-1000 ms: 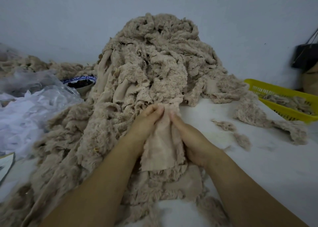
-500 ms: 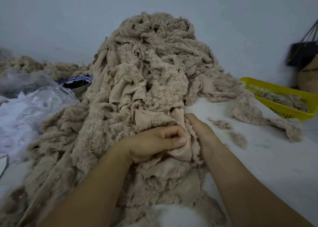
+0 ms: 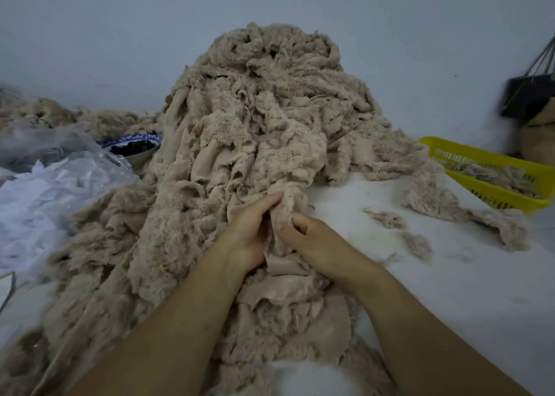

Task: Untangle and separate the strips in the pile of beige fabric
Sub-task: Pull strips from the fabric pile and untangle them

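A tall pile of beige fabric (image 3: 264, 119) rises from the white table (image 3: 450, 290) and spreads down toward me. One fuzzy beige strip (image 3: 283, 215) runs from the pile's foot down between my hands. My left hand (image 3: 249, 230) holds its left side, fingers stretched up along the cloth. My right hand (image 3: 315, 239) pinches the strip's right edge with curled fingers. More flattened strips (image 3: 294, 314) lie below my wrists.
A yellow plastic basket (image 3: 492, 167) with beige scraps stands at the right. Loose scraps (image 3: 387, 218) lie on the table beside it. Clear plastic bags (image 3: 45, 185) and a blue-rimmed bowl (image 3: 132, 146) are at the left. A dark bag (image 3: 528, 95) hangs at the far right.
My left hand has uncurled and slid up along the strip. My right hand has come out from behind the cloth and now pinches its right edge lower down.
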`<action>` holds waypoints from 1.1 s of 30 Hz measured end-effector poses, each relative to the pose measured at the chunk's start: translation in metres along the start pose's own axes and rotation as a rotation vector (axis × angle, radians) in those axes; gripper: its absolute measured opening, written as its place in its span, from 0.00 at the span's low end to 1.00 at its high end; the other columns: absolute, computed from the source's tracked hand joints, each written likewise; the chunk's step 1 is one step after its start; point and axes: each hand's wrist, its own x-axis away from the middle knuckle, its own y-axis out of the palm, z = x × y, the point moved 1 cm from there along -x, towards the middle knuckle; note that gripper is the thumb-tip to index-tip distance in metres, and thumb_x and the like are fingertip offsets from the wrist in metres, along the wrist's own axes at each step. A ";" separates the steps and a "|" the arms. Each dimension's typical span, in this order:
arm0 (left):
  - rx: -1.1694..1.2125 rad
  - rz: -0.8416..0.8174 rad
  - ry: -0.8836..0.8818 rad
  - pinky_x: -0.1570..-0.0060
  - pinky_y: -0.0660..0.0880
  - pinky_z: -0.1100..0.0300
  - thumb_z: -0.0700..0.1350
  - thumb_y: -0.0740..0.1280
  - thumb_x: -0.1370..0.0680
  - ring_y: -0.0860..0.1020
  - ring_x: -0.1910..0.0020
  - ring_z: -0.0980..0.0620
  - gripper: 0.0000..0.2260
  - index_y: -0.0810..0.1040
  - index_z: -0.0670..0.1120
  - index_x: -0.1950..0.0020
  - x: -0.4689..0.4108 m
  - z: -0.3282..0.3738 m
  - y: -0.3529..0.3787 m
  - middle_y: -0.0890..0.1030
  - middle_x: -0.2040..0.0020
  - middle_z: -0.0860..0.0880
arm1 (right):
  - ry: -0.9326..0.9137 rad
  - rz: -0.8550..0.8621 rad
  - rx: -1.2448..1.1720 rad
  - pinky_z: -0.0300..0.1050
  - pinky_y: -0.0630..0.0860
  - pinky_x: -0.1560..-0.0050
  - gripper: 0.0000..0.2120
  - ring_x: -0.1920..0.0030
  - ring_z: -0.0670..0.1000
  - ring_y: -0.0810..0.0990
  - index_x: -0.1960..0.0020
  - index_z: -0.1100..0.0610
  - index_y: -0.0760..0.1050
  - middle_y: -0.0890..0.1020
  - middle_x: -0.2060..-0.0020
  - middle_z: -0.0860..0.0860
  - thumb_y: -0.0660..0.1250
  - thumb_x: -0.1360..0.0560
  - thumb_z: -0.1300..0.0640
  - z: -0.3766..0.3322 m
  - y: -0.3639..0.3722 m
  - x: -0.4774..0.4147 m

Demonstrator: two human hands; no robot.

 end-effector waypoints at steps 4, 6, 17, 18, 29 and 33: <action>0.242 0.008 0.108 0.54 0.80 0.56 0.45 0.66 0.21 0.84 0.53 0.50 0.12 0.83 0.40 0.45 -0.003 0.011 -0.001 0.84 0.50 0.44 | 0.048 -0.096 -0.025 0.48 0.67 0.56 0.18 0.59 0.50 0.70 0.49 0.65 0.73 0.73 0.59 0.52 0.62 0.20 0.48 -0.002 -0.001 0.001; 0.381 0.019 0.182 0.56 0.81 0.53 0.45 0.66 0.20 0.85 0.56 0.48 0.12 0.86 0.40 0.54 -0.002 0.023 -0.005 0.85 0.53 0.43 | 0.071 -0.079 -0.135 0.43 0.70 0.56 0.13 0.60 0.49 0.75 0.52 0.58 0.78 0.77 0.60 0.52 0.63 0.21 0.48 -0.002 -0.003 0.002; 0.004 0.125 0.212 0.56 0.81 0.57 0.63 0.65 0.24 0.83 0.56 0.51 0.24 0.83 0.45 0.43 -0.013 0.011 -0.014 0.85 0.53 0.46 | 0.137 0.284 -0.895 0.46 0.81 0.61 0.05 0.61 0.51 0.83 0.49 0.60 0.74 0.81 0.57 0.59 0.61 0.20 0.59 -0.002 -0.025 -0.004; -0.124 0.122 0.176 0.56 0.80 0.56 0.64 0.66 0.25 0.83 0.58 0.51 0.23 0.85 0.46 0.45 -0.011 0.006 -0.009 0.85 0.54 0.46 | 0.137 0.277 -0.898 0.52 0.82 0.54 0.06 0.57 0.54 0.82 0.47 0.60 0.73 0.80 0.53 0.64 0.61 0.20 0.59 -0.001 -0.026 -0.003; 0.045 -0.035 -0.026 0.55 0.79 0.54 0.47 0.69 0.25 0.85 0.55 0.46 0.12 0.84 0.38 0.51 0.001 0.003 0.001 0.85 0.53 0.41 | 0.169 -0.033 -0.473 0.41 0.80 0.50 0.14 0.48 0.46 0.85 0.39 0.49 0.78 0.86 0.49 0.47 0.66 0.23 0.50 -0.003 0.000 0.003; 0.420 0.021 0.116 0.53 0.77 0.53 0.43 0.66 0.22 0.85 0.59 0.45 0.12 0.85 0.36 0.55 -0.001 0.023 -0.011 0.85 0.55 0.39 | 0.162 0.062 -0.480 0.52 0.72 0.31 0.34 0.35 0.48 0.78 0.29 0.49 0.72 0.79 0.34 0.46 0.73 0.31 0.37 -0.008 -0.009 0.003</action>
